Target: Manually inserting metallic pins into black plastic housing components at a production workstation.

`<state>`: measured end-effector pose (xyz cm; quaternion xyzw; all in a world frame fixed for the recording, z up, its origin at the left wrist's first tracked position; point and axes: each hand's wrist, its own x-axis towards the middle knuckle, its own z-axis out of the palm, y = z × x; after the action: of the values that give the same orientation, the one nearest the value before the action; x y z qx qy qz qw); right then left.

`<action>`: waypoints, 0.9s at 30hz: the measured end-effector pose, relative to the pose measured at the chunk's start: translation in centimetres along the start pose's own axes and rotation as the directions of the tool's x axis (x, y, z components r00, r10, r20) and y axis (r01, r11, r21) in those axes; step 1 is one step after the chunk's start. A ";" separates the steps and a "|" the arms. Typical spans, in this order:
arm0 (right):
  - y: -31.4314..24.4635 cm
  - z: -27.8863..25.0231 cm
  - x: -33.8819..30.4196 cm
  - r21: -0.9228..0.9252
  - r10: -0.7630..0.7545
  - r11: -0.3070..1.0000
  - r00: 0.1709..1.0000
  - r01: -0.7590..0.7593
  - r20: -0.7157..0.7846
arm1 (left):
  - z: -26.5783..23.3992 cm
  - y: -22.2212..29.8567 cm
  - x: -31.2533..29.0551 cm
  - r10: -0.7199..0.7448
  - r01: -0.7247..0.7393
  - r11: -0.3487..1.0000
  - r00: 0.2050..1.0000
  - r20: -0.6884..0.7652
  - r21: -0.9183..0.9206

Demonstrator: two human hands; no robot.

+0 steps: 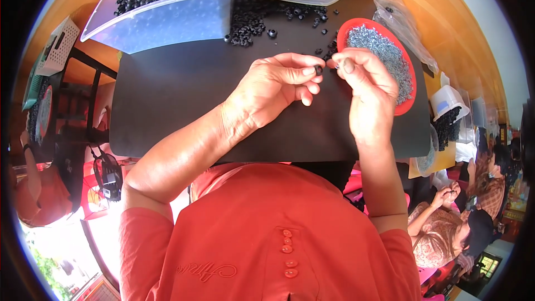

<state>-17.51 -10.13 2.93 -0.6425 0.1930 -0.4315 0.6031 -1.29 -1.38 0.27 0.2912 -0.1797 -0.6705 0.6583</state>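
My left hand point(267, 86) pinches a small round black plastic piece point(318, 70) between thumb and fingertips, above the dark table. A short way to its right, my right hand point(370, 92) is closed in a pinch, its fingertips near the black piece but apart from it. A tiny metallic glint shows at those fingertips; its kind is too small to tell. Just beyond my right hand lies a red oval dish point(411, 106), heaped with small silvery metal parts point(384, 44). My right hand covers part of the dish's near left side.
At the back of the dark table point(167, 100) stand a large clear bin point(161, 28) and a smaller clear tub point(295, 1), both with black pieces. Loose black pieces point(248, 28) lie before them. A plastic bag point(404, 25) rests behind the dish. Other people point(440, 234) sit at the right.
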 end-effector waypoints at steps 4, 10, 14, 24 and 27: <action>0.8 1.8 -0.3 0.114 0.094 0.989 0.995 -0.095 0.015 | 0.0 0.0 -0.4 0.029 -0.028 0.999 0.999 -0.027 0.019; 1.3 2.1 -0.8 0.181 0.125 0.975 0.991 -0.132 0.051 | 0.4 0.0 -0.8 0.039 -0.036 0.999 0.996 -0.077 0.037; 1.6 2.1 -1.1 0.165 0.115 0.980 0.993 -0.115 0.008 | 0.4 0.0 -0.7 0.038 -0.037 0.999 0.997 -0.067 0.018; 0.8 -0.5 -0.7 -0.098 0.180 0.980 0.982 -0.174 0.060 | 1.0 -1.0 -1.6 -0.320 0.276 0.934 0.928 0.190 0.226; -0.7 -0.9 1.1 -0.290 0.196 0.942 0.978 -0.170 0.065 | 1.3 -2.2 -1.8 -0.487 0.366 0.849 0.822 0.296 0.381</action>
<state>-17.86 -11.39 3.88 -0.7208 0.2834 -0.3110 0.5508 -3.90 0.38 0.14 0.2868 -0.3355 -0.8092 0.3877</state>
